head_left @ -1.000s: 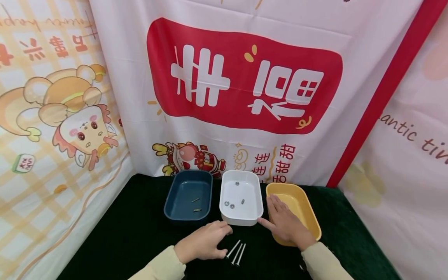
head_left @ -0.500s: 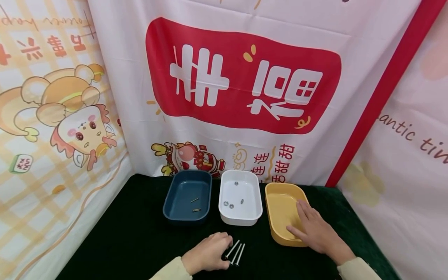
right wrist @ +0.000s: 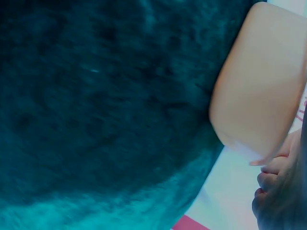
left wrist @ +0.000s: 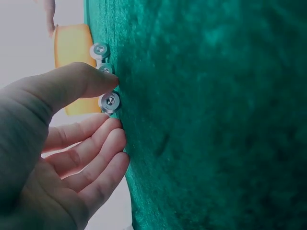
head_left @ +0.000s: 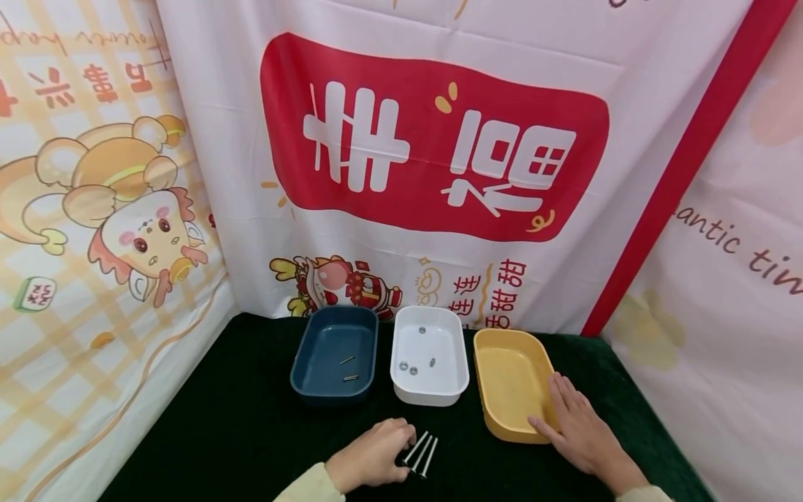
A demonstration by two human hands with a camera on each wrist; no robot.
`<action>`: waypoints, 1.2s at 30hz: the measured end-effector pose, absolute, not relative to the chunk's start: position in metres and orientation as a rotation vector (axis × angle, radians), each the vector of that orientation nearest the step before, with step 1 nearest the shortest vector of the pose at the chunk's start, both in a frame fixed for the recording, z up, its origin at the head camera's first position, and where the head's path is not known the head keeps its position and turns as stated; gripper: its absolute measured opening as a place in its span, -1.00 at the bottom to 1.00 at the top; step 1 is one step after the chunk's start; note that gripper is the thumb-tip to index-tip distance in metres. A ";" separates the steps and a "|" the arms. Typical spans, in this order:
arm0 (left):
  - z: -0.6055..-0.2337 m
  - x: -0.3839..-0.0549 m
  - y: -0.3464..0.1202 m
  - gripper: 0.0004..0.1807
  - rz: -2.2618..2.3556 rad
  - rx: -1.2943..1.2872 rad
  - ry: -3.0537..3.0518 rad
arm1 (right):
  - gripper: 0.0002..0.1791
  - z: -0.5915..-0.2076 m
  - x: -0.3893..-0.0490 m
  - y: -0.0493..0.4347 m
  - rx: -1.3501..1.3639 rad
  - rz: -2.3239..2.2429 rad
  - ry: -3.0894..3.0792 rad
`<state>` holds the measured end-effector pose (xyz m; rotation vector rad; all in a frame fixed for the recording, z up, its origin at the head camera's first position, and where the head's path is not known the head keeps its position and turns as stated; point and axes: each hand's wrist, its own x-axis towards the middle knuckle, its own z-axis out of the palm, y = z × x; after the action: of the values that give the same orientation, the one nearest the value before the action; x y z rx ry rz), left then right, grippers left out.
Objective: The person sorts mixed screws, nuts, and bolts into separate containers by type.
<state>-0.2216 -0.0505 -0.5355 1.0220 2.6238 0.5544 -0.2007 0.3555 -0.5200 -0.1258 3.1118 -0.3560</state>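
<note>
Three long silver screws (head_left: 421, 454) lie side by side on the dark green cloth (head_left: 238, 432). My left hand (head_left: 375, 453) is just left of them, thumb and fingers spread around their head ends. In the left wrist view a gap shows between the thumb (left wrist: 79, 84) and the fingers (left wrist: 91, 153), with round screw heads (left wrist: 110, 101) by it; I see no pinch. My right hand (head_left: 583, 429) rests at the right rim of the yellow tray (head_left: 511, 427), fingers straight. In the right wrist view that hand (right wrist: 278, 179) is partly cut off beside the tray's outer wall (right wrist: 259, 81).
A white tray (head_left: 429, 397) behind the screws holds several small metal nuts (head_left: 413, 371). Left of it, a blue tray (head_left: 332, 394) holds small brass-coloured pins (head_left: 350, 378). A printed white curtain (head_left: 376, 272) hangs directly behind the trays.
My right hand has moved from the yellow tray's left side across to its right rim. The left hand has shifted slightly right and down, closer to the screws.
</note>
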 end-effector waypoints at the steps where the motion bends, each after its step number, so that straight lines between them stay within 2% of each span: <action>1: -0.536 -0.222 -0.051 -0.68 0.559 1.021 2.621 | 0.20 -0.522 -0.201 0.356 -0.123 -0.365 3.107; 21: -0.539 -0.228 -0.055 -0.82 0.660 0.897 2.621 | 0.10 -0.535 -0.199 0.358 -0.120 -0.403 3.127; 31: -0.541 -0.237 -0.057 -0.77 0.684 0.909 2.660 | 0.09 -0.538 -0.200 0.359 -0.133 -0.408 3.132; 36: -0.536 -0.242 -0.063 -0.83 0.682 0.976 2.666 | 0.08 -0.536 -0.200 0.359 -0.132 -0.394 3.135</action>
<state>-0.2422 -0.0628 -0.5363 0.9761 2.6663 0.6825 -0.2002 0.3588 -0.5365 -0.1318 3.1350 -0.3944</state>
